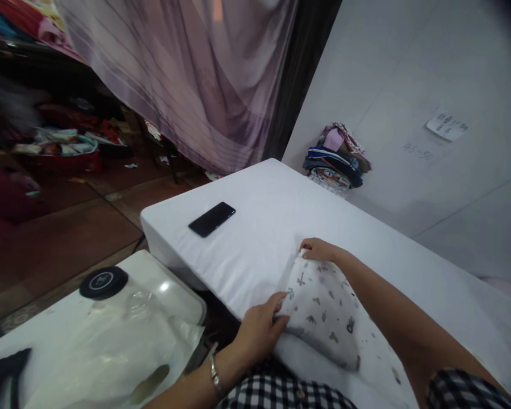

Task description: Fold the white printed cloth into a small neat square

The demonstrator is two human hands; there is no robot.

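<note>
A white cloth [323, 307] with a small printed pattern hangs over the near edge of the white-covered table [272, 210]. At its far corner, my right hand [319, 250] grips the fabric with curled fingers. My left hand [262, 324], a metal bracelet on its wrist, pinches the cloth's left edge between thumb and fingers. Part of the cloth lies beneath my right forearm, and its lower end runs toward my body. A black phone [213, 219] rests flat on the table, beyond my left hand.
At left stands a lower white surface [59, 324] with a round black object [104, 282] and a clear plastic bag [132, 335]. Folded clothes [336, 156] are stacked by the wall. A mauve curtain [196, 74] hangs behind; a red basin [63, 159] sits on the floor.
</note>
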